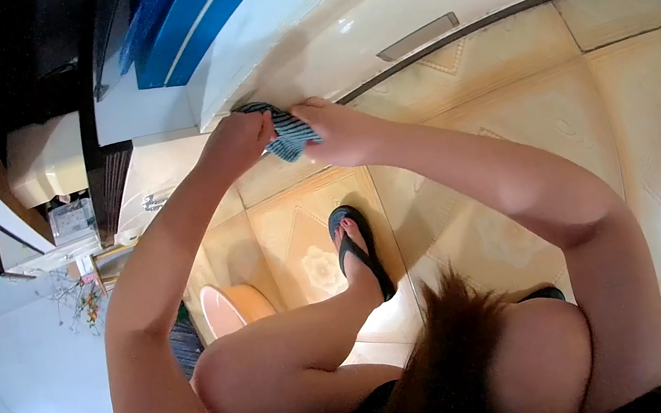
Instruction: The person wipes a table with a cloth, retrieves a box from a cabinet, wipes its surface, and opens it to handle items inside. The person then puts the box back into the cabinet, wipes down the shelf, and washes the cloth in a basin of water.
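A striped blue-green and dark cloth point(288, 132) is bunched between my two hands, close to the lower edge of a glossy white panel point(336, 37). My left hand point(238, 145) is closed on the cloth's left side, with its fingers curled. On the other side, my right hand point(335, 130) grips the cloth between thumb and fingers. Part of the cloth hangs below the hands over the tiled floor point(483, 171). Whether the cloth touches the panel, I cannot tell.
Near my left knee stands an orange-pink basin point(229, 308). My foot in a black flip-flop point(365, 253) rests on the tiles. A blue item point(200, 17) lies above the panel. A recessed slot point(418, 38) is in the panel. Furniture with a cream box point(46, 159) is at left.
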Motion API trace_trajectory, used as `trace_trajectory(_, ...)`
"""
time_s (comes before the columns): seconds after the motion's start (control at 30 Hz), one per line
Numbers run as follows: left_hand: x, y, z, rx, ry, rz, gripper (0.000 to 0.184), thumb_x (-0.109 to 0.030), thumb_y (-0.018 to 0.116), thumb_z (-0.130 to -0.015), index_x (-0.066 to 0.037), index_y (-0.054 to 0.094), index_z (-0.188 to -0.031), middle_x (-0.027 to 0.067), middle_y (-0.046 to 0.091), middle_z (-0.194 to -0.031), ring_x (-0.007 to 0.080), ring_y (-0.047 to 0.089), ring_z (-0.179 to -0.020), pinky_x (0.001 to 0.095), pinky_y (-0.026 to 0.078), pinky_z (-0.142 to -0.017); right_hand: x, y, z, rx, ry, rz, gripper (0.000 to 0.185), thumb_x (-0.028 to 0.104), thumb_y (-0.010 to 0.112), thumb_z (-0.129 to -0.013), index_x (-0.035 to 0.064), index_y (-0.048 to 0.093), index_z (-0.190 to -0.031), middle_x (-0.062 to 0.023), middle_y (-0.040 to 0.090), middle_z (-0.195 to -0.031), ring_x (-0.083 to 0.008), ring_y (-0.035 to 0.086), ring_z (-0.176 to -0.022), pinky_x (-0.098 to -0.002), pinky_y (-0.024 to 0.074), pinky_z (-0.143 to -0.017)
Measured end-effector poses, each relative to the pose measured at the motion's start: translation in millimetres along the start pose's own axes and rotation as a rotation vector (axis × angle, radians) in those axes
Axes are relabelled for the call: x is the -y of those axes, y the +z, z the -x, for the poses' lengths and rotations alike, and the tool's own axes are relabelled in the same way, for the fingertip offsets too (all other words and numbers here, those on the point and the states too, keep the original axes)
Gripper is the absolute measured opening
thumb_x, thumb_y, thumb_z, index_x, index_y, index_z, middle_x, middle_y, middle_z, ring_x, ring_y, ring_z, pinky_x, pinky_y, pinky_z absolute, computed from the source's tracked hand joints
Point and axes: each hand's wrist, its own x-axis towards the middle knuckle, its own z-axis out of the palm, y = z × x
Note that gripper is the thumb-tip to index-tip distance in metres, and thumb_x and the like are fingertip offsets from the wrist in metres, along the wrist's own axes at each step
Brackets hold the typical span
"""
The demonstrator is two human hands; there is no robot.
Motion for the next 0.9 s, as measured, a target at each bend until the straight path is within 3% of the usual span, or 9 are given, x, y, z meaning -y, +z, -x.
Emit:
trace_trajectory(0.17,10,5,-16,-0.071,0.032,-0.031,0.044,-0.026,0.05,-0.096,0.002,0.065,-0.064,0.0149,0.066,-0.063,0.0278,0.066,-0.059,0.042,0.054,-0.066,-21,-26,21,0.063,0.234,0.014,0.051,0.017,0.061,-0.083,-0.0079,0.051,-0.126,-0.0283,0.056,-0.116,-0.0377,0.06,-0.105,-0.0414,0.0495,-0.088)
trace_trajectory(0.27,2,10,-16,-0.153,0.026,-0.175,0.044,-0.029,0.053,-0.089,0.001,0.061,-0.059,0.0177,0.061,-0.059,0.0315,0.062,-0.058,0.043,0.053,-0.065,-33,-29,12,0.115,0.304,0.008,0.042,0.027,0.059,-0.082,-0.0108,0.059,-0.101,-0.0311,0.063,-0.096,-0.0426,0.064,-0.093,-0.0472,0.0521,-0.082)
trace_trajectory(0.3,-7,5,-15,-0.147,0.007,-0.251,0.042,-0.03,0.053,-0.087,0.001,0.06,-0.058,0.0183,0.06,-0.059,0.0337,0.062,-0.06,0.043,0.052,-0.065,-32,-30,11,0.102,0.305,-0.019,0.041,0.029,0.058,-0.081,-0.0097,0.059,-0.093,-0.0302,0.064,-0.086,-0.0414,0.066,-0.089,-0.0474,0.0521,-0.08)
trace_trajectory(0.4,-12,10,-17,-0.143,-0.066,-0.311,0.046,-0.036,0.052,-0.083,0.0,0.061,-0.057,0.0198,0.059,-0.058,0.0364,0.062,-0.064,0.0435,0.052,-0.069,-21,-34,2,0.285,0.484,-0.031,0.037,0.028,0.058,-0.086,-0.005,0.058,-0.103,-0.0186,0.065,-0.079,-0.0289,0.064,-0.071,-0.0421,0.0484,-0.064)
trace_trajectory(0.53,-10,15,-24,-0.289,-0.033,-0.244,0.048,-0.041,0.052,-0.081,0.0,0.065,-0.061,0.0197,0.063,-0.064,0.0358,0.064,-0.065,0.0455,0.054,-0.069,-9,-35,7,0.3,0.516,-0.033,0.038,0.035,0.059,-0.087,-0.002,0.058,-0.096,-0.0145,0.061,-0.076,-0.023,0.061,-0.072,-0.0389,0.0466,-0.065)
trace_trajectory(0.67,-4,24,-19,-0.383,0.077,-0.125,0.046,-0.04,0.052,-0.082,-0.002,0.066,-0.061,0.0194,0.061,-0.06,0.0374,0.063,-0.061,0.0476,0.052,-0.062,-53,-1,12,0.155,0.568,-0.049,0.031,0.02,0.061,-0.089,-0.0014,0.058,-0.111,-0.0076,0.064,-0.09,-0.017,0.058,-0.08,-0.0338,0.0471,-0.068)
trace_trajectory(0.73,5,33,-16,-0.466,0.117,0.001,0.043,-0.042,0.052,-0.082,-0.006,0.07,-0.068,0.0177,0.063,-0.064,0.0371,0.063,-0.062,0.0481,0.052,-0.061,-23,6,16,0.051,0.592,-0.028,0.031,0.019,0.058,-0.083,-0.006,0.057,-0.102,-0.0187,0.066,-0.088,-0.0256,0.065,-0.081,-0.0393,0.0499,-0.068)
trace_trajectory(0.8,11,45,6,-0.463,0.113,0.143,0.041,-0.041,0.051,-0.084,-0.007,0.07,-0.071,0.017,0.064,-0.066,0.0374,0.064,-0.063,0.0481,0.052,-0.061,-58,13,16,0.053,0.403,0.197,0.033,0.016,0.059,-0.084,-0.007,0.055,-0.107,-0.0167,0.066,-0.092,-0.0231,0.063,-0.086,-0.037,0.0494,-0.073)
trace_trajectory(0.9,40,59,76,-0.477,0.166,0.157,0.039,-0.036,0.051,-0.087,-0.006,0.066,-0.069,0.0175,0.064,-0.069,0.0387,0.064,-0.066,0.0485,0.052,-0.061,38,52,0,0.169,0.534,0.164,0.035,0.01,0.059,-0.085,-0.0066,0.053,-0.115,-0.0131,0.065,-0.098,-0.0219,0.062,-0.091,-0.0355,0.0492,-0.082)
